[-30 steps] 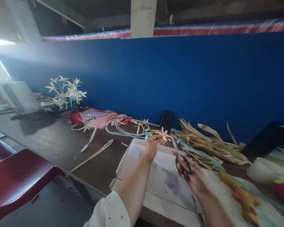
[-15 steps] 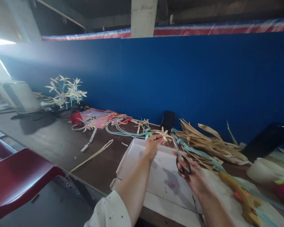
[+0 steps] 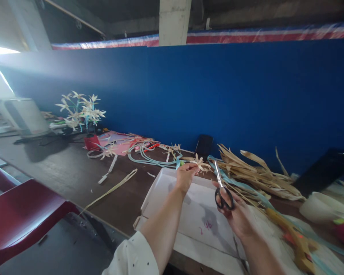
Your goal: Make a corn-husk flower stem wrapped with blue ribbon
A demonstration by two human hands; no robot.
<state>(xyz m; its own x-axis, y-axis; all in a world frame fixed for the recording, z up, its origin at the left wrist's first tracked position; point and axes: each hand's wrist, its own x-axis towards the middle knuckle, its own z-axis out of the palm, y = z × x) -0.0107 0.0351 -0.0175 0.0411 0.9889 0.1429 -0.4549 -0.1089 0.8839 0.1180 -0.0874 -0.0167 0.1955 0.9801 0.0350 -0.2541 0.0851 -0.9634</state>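
Between its fingertips, my left hand (image 3: 185, 176) pinches a pale husk flower (image 3: 200, 162) with narrow pointed petals, above the far edge of an open white cardboard box (image 3: 186, 214). My right hand (image 3: 237, 214) grips black-handled scissors (image 3: 224, 198), fingers in the loops. Their blades point up and away, look closed together, and stand a little to the right of the flower without touching it. Handwritten pink marks show on the box's bottom. Just behind the scissors lies a bundle of dry corn husks (image 3: 246, 168) with light blue ribbon (image 3: 232, 177).
A yellow glue gun (image 3: 296, 240) and a white bowl (image 3: 323, 206) are on the right. A dark phone (image 3: 204, 145) leans on the blue partition (image 3: 218, 91). Leftward stand a red pot (image 3: 91, 142) of husk flowers, a kettle (image 3: 23, 116) and a red chair (image 3: 25, 217).
The scissors have drawn back from the flower, slightly right and toward me, and their blades now point clear of it. My left hand has stayed almost in place with the flower.
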